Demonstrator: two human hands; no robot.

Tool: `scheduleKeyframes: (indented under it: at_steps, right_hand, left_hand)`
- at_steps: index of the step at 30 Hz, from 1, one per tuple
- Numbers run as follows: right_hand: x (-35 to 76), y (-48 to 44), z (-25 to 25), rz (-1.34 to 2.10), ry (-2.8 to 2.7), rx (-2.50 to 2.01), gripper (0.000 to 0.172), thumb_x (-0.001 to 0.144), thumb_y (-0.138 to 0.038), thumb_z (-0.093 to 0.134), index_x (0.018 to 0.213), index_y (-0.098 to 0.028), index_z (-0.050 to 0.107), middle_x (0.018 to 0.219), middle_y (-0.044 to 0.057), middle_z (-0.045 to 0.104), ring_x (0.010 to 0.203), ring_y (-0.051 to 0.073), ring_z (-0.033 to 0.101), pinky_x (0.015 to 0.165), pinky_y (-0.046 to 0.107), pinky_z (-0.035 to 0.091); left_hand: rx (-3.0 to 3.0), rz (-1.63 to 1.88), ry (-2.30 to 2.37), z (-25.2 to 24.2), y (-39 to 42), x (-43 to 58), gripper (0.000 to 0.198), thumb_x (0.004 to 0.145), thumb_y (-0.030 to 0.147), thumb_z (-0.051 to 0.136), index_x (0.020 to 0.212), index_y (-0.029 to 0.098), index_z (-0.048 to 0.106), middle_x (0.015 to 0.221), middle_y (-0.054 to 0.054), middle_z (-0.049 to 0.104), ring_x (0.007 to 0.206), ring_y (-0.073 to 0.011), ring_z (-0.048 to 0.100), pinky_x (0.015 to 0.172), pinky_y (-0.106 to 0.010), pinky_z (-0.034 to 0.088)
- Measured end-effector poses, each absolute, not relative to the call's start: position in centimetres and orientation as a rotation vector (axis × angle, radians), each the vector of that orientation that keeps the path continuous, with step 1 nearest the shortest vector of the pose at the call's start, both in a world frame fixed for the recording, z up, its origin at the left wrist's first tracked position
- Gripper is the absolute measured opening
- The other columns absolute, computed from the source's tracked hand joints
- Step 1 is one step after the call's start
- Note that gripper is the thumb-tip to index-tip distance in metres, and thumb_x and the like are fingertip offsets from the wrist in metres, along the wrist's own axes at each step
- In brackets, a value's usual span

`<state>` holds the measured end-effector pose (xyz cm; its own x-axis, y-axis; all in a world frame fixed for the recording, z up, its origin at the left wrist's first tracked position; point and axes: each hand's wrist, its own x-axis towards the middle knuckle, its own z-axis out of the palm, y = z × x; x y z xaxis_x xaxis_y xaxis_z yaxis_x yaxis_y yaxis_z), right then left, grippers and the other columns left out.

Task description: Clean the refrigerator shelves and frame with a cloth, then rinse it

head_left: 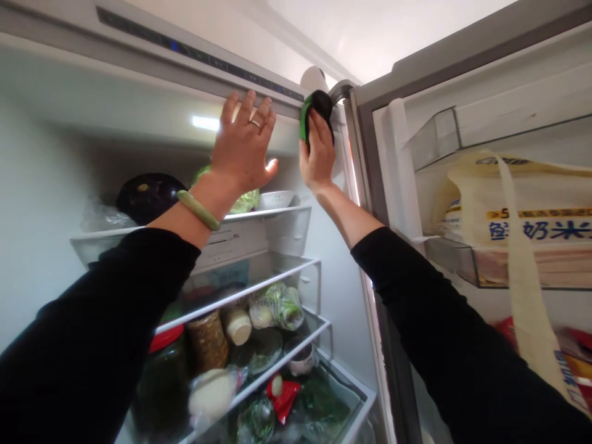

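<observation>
My left hand (245, 139) is raised with its fingers stretched out, the tips at the fridge's top edge just under the dark control strip (198, 52). It holds nothing. A ring is on one finger and a green bangle (198, 209) circles the wrist. My right hand (319, 151) presses a green and black cleaning cloth (304, 120) against the upper right corner of the fridge (342, 166), close to the door hinge (343, 90). Part of the cloth is hidden behind my fingers.
The fridge door (462, 68) stands open at the right, its racks holding a yellowish plastic bag (481, 197). Glass shelves (259, 268) carry a dark round vegetable (148, 196), a white bowl (276, 199), a red-lidded jar (161, 382) and wrapped greens (280, 306).
</observation>
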<state>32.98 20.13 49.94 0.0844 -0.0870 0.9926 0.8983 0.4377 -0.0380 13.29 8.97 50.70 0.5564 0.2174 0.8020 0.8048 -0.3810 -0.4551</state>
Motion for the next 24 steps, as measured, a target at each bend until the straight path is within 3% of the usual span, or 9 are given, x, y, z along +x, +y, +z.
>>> scheduleKeyframes:
  at_steps: [2, 5, 8, 12, 16, 21, 24]
  right_hand:
    - [33.9, 22.0, 49.5, -0.850, -1.243, -0.909, 0.060, 0.103, -0.016, 0.026, 0.161, -0.013, 0.041, 0.169, 0.010, 0.036, 0.160, 0.018, 0.027, 0.132, 0.043, 0.023]
    - [36.0, 23.1, 48.5, -0.760, -1.181, -1.108, 0.062, 0.100, -0.005, 0.023, 0.160, -0.006, 0.041, 0.167, 0.019, 0.037, 0.158, 0.025, 0.033, 0.130, 0.049, 0.026]
    - [36.9, 22.9, 46.6, -0.785, -1.162, -1.224, 0.061, 0.101, -0.002, 0.018, 0.158, 0.001, 0.040, 0.164, 0.025, 0.038, 0.156, 0.028, 0.036, 0.128, 0.052, 0.027]
    - [36.4, 22.3, 45.6, -0.853, -1.176, -1.281, 0.061, 0.101, -0.001, 0.020, 0.159, 0.001, 0.038, 0.166, 0.026, 0.035, 0.157, 0.028, 0.033, 0.128, 0.051, 0.027]
    - [36.1, 22.6, 48.9, -0.820, -1.161, -1.368, 0.063, 0.100, 0.001, 0.020, 0.161, 0.002, 0.033, 0.166, 0.027, 0.034, 0.157, 0.028, 0.034, 0.128, 0.049, 0.029]
    - [37.1, 23.2, 47.1, -0.897, -1.163, -1.325, 0.063, 0.103, -0.005, 0.018, 0.164, -0.003, 0.031, 0.167, 0.024, 0.033, 0.156, 0.030, 0.035, 0.128, 0.052, 0.030]
    - [37.4, 23.3, 45.0, -0.929, -1.180, -1.312, 0.061, 0.105, -0.010, 0.018, 0.165, -0.008, 0.030, 0.168, 0.021, 0.032, 0.158, 0.030, 0.032, 0.127, 0.057, 0.029]
  left_hand:
    - [-1.872, -0.828, -0.803, 50.8, 9.1, 13.1, 0.100, 0.080, 0.068, 0.030, 0.167, 0.020, 0.026, 0.172, 0.017, 0.021, 0.163, -0.0280, 0.000, 0.132, -0.043, -0.018]
    - [-1.888, -0.845, -0.750, 51.1, 9.3, 12.9, 0.093, 0.078, 0.067, 0.033, 0.166, 0.035, 0.030, 0.165, 0.022, 0.035, 0.164, -0.0304, 0.006, 0.134, -0.043, -0.012]
    - [-1.916, -0.862, -0.723, 51.3, 9.3, 12.9, 0.095, 0.077, 0.065, 0.034, 0.167, 0.034, 0.030, 0.165, 0.018, 0.038, 0.164, -0.0341, 0.008, 0.133, -0.047, -0.012]
    - [-1.938, -0.864, -0.715, 51.3, 9.8, 12.9, 0.099, 0.078, 0.069, 0.031, 0.168, 0.029, 0.025, 0.166, 0.019, 0.035, 0.165, -0.0292, -0.002, 0.132, -0.045, -0.019]
    - [-1.954, -0.863, -0.656, 51.3, 10.5, 12.8, 0.101, 0.080, 0.073, 0.033, 0.169, 0.030, 0.017, 0.164, 0.021, 0.038, 0.164, -0.0249, -0.011, 0.128, -0.038, -0.029]
    - [-1.886, -0.877, -0.727, 51.0, 9.6, 13.1, 0.097, 0.079, 0.068, 0.033, 0.167, 0.028, 0.029, 0.168, 0.017, 0.033, 0.163, -0.0315, 0.008, 0.134, -0.049, -0.010]
    - [-1.908, -0.906, -0.679, 51.1, 9.4, 13.2, 0.097, 0.076, 0.065, 0.036, 0.167, 0.032, 0.029, 0.166, 0.018, 0.035, 0.163, -0.0376, 0.011, 0.133, -0.054, -0.010]
